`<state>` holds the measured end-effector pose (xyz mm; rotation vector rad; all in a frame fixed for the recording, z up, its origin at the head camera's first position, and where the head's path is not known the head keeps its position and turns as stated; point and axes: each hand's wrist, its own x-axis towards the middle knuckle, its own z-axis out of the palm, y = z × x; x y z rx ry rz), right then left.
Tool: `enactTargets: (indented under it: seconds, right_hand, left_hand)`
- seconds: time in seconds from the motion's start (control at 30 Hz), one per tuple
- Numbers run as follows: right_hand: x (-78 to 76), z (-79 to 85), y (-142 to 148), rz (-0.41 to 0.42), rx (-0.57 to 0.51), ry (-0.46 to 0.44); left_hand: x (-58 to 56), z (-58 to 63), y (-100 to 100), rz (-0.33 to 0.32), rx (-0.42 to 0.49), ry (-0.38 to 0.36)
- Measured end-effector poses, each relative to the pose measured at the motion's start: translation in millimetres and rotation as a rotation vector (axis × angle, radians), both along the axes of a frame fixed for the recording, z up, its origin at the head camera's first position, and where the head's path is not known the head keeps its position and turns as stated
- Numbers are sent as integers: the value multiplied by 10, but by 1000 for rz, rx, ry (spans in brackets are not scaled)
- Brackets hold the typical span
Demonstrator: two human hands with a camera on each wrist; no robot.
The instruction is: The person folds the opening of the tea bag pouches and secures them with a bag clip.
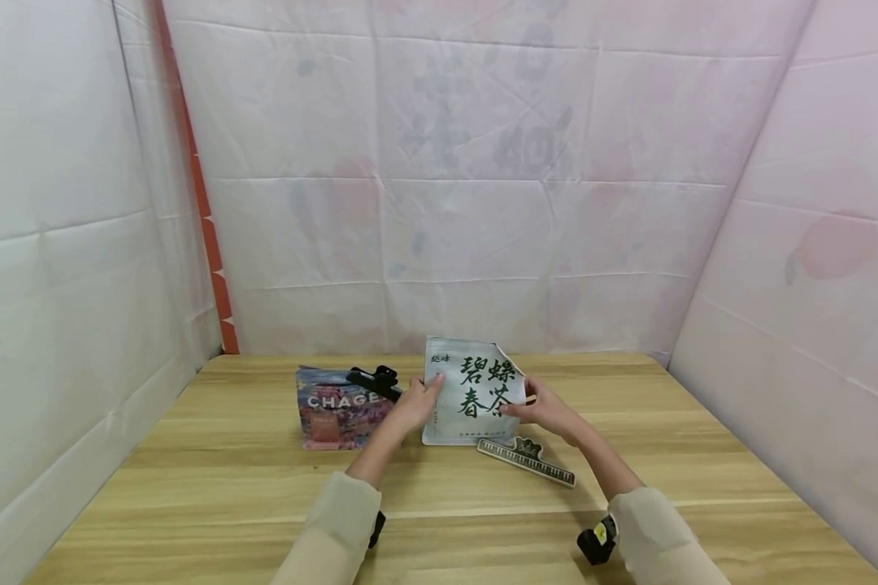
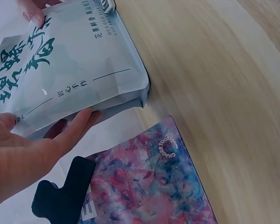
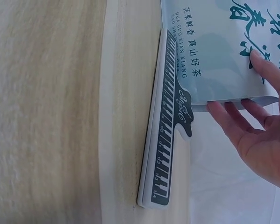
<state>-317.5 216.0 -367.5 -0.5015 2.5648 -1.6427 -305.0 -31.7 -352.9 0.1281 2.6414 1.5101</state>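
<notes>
A pale tea bag (image 1: 454, 406) with dark green Chinese characters stands upright in the middle of the table, its top right corner folded or cut at a slant. My left hand (image 1: 419, 400) holds its left side, thumb on the front and fingers along the side edge. On the opposite side my right hand (image 1: 549, 409) grips the bag, thumb over the front and fingers at the side (image 3: 261, 112). A piano-keyboard clip (image 1: 530, 463) lies at the bag's lower right, below my right hand, its near end angled toward me.
Left of the tea bag stands a colourful CHAGEE bag (image 1: 325, 418) with a black clip (image 1: 373, 380) across its top right, partly behind my left hand. The wooden table (image 1: 212, 455) is bounded by white fabric walls (image 1: 446, 244) at the back and sides.
</notes>
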Motion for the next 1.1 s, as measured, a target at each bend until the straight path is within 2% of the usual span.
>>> enactTargets:
  seconds: [0.13,0.23,0.33,0.47,0.57,0.67,0.77,0.87,1.0,1.1]
  right_hand:
    - [13,-3,29,9,98,70]
    - [17,5,67,-12,187,118]
    - [15,37,102,-41,220,133]
    - [21,120,114,-64,170,134]
    - [17,183,95,-60,113,165]
    - [-18,227,66,-36,31,230]
    - [-53,265,36,10,-66,287]
    - [-62,296,19,59,-130,283]
    - [-56,300,-1,79,-138,253]
    - [-45,280,-28,68,-106,242]
  left_hand:
    - [40,20,22,38,-56,95]
    - [72,54,42,87,-120,238]
    - [85,114,64,160,-194,406]
    - [72,201,101,284,-254,636]
    - [61,272,136,349,-272,812]
    - [57,362,187,371,-332,989]
    - [26,451,257,339,-412,1128]
    - [-11,523,354,253,-508,1162]
    - [-63,551,489,140,-702,1102]
    - [-76,530,564,93,-826,1039]
